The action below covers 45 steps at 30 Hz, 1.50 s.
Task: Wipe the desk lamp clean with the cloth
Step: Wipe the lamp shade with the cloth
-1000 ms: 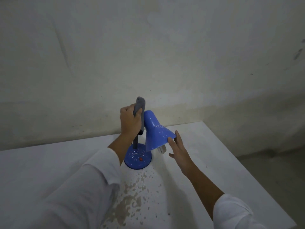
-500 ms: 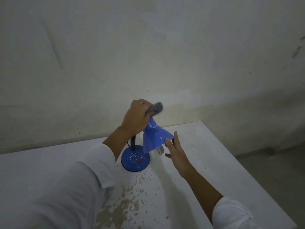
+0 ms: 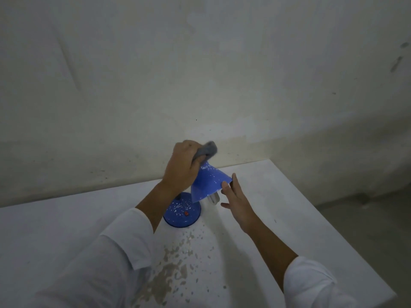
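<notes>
A small blue desk lamp stands on the white table, its cone shade (image 3: 208,184) speckled with white flecks and tilted down to the right. Its round base (image 3: 182,215) carries a red switch and more flecks. My left hand (image 3: 183,168) is closed around a grey cloth (image 3: 205,151) and presses it on the top of the shade, hiding the lamp's neck. My right hand (image 3: 236,202) is flat with fingers apart, its fingertips touching the shade's lower rim. A white bulb (image 3: 213,198) peeks out below the shade.
The white table (image 3: 289,218) has worn, chipped patches (image 3: 169,267) in front of the lamp base. Its right edge drops to a grey floor (image 3: 367,230). A stained plaster wall (image 3: 200,74) stands close behind the table.
My left hand moved the cloth from the lamp's neck up onto the top of the shade. My right hand stayed at the shade's rim.
</notes>
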{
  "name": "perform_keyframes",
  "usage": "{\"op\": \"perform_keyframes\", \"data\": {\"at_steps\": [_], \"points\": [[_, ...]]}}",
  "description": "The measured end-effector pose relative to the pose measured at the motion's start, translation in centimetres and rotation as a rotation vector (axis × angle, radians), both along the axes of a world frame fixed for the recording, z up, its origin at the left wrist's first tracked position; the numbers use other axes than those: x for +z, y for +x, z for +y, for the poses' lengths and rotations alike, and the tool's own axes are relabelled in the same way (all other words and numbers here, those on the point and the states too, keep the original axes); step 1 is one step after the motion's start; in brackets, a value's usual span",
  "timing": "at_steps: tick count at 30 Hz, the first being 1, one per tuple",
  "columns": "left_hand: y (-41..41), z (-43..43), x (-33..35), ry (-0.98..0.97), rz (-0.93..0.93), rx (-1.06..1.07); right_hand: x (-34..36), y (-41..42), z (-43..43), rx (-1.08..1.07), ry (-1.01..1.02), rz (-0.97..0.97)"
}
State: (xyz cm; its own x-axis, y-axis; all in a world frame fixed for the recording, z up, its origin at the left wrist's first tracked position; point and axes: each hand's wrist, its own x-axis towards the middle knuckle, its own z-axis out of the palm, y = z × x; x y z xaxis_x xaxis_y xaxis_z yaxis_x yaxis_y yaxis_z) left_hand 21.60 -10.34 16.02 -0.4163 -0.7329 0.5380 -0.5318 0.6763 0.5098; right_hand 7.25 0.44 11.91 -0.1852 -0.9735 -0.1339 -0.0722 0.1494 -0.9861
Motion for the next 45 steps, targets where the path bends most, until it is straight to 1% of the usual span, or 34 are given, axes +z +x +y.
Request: {"op": "perform_keyframes", "data": {"at_steps": [2,4,6,8,10,11,12,14,15,18,20,21,24,25,26,28,30,32,34,36,38,40,43,45], "points": [[0.6,-0.4,0.2,-0.011,0.094,0.151,0.1,0.1,0.1,0.007,-0.002,0.004],[1.1,0.0,-0.2,-0.029,0.114,0.229,0.1,0.2,0.2,0.012,0.002,0.01],[1.0,1.2,-0.9,-0.036,0.107,0.219,0.0,0.1,0.1,0.015,0.005,0.014],[0.5,2.8,-1.2,-0.022,0.114,0.129,0.0,0.0,0.1,0.011,0.004,-0.001],[0.2,4.2,-1.4,0.038,0.106,-0.047,-0.2,-0.1,0.2,-0.003,0.007,-0.033],[0.2,4.5,-1.6,0.085,0.11,-0.111,-0.2,-0.2,0.2,-0.01,0.01,-0.045],[0.3,4.5,-1.7,0.164,0.132,-0.131,-0.4,-0.2,0.2,-0.014,0.014,-0.046],[0.8,4.5,-1.8,0.298,0.234,-0.081,-0.4,-0.2,0.2,-0.01,0.014,-0.032],[1.0,4.3,-1.8,0.301,0.289,-0.029,-0.4,-0.1,0.2,-0.006,0.012,-0.028],[1.1,4.1,-0.7,0.165,0.391,0.101,-0.3,0.0,0.2,0.001,0.009,-0.022],[0.8,4.2,-0.3,0.068,0.38,0.099,-0.4,-0.1,0.1,0.0,0.01,-0.014],[0.8,4.1,-0.6,0.039,0.341,0.075,-0.4,-0.1,0.1,-0.002,0.011,-0.017],[0.6,3.9,-2.7,0.018,0.138,0.023,-0.3,0.0,0.0,-0.009,0.005,-0.043],[0.4,4.2,-3.4,0.023,0.097,0.004,-0.3,0.0,0.0,-0.012,0.004,-0.053],[0.2,4.7,-3.7,0.045,0.097,-0.023,-0.2,0.1,0.0,-0.017,0.005,-0.063],[-0.2,6.3,-3.4,0.145,0.167,-0.051,-0.3,0.0,0.1,-0.023,0.005,-0.073],[-0.5,7.6,-2.4,0.301,0.245,-0.041,-0.5,0.0,0.2,-0.03,-0.002,-0.06],[-0.5,7.9,-2.1,0.407,0.331,0.006,-0.5,0.0,0.3,-0.039,-0.009,-0.042],[-0.4,7.4,-2.0,0.375,0.452,0.108,-0.7,0.1,0.1,-0.048,-0.019,-0.029],[-0.1,6.6,-2.1,0.271,0.466,0.217,-0.8,0.1,0.1,-0.053,-0.017,-0.022],[0.0,6.4,-1.2,0.201,0.443,0.261,-0.8,0.1,0.0,-0.053,-0.016,-0.023],[-0.1,6.6,-1.3,0.14,0.379,0.213,-0.7,0.1,0.0,-0.056,-0.008,-0.034],[-0.3,7.7,-2.3,0.112,0.269,0.109,-0.6,0.2,-0.2,-0.051,-0.009,-0.057],[-0.5,8.8,-2.4,0.157,0.262,0.057,-0.5,0.2,-0.1,-0.042,-0.014,-0.072]]}}
